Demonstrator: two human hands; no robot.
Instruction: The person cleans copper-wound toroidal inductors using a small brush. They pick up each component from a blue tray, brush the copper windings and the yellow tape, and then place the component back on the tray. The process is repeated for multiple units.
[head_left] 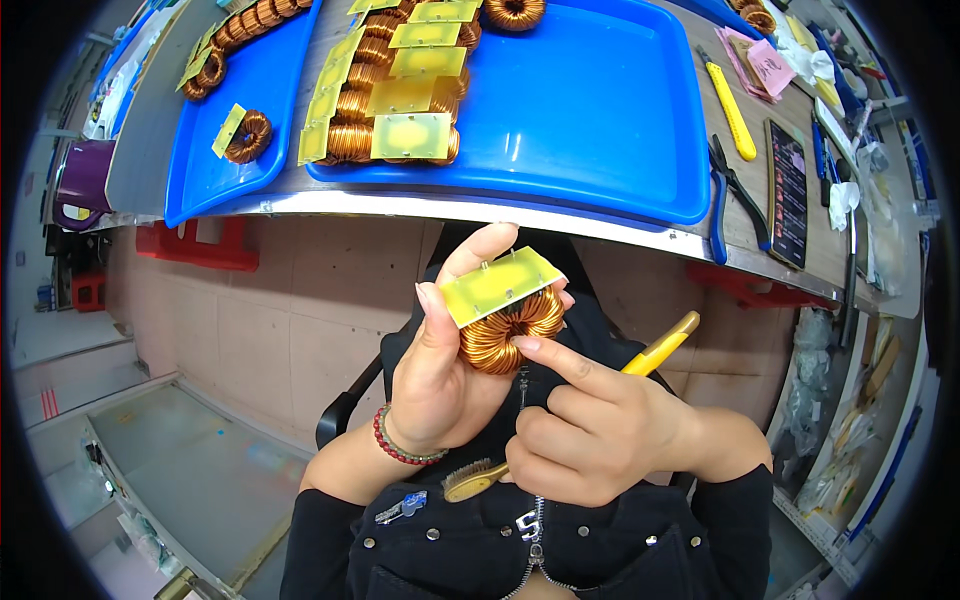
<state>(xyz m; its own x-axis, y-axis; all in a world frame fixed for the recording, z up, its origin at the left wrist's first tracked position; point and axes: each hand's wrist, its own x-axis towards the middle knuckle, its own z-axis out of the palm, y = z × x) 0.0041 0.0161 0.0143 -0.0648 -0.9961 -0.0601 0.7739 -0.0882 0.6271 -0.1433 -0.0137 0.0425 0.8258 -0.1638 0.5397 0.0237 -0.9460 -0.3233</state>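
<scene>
In front of my chest, my left hand point(440, 370) holds a ring-shaped copper coil point(490, 345) between thumb and fingers. A small yellow-green board point(505, 283) with short metal pins sits along the coil's upper side. My right hand point(590, 430) is curled round a brush point(660, 345), its yellow handle sticking out at the upper right and its bristles at the lower left. The outstretched right index finger touches the coil near its centre hole. Part of the coil's back is hidden by my left hand.
Beyond my hands, a large blue tray point(600, 195) bears rows of coils with boards point(412, 135). Another blue tray point(190, 190) stands left, with a single coil point(248, 137). Pliers point(740, 190), a yellow cutter knife point(732, 110) and a phone point(787, 195) lie right.
</scene>
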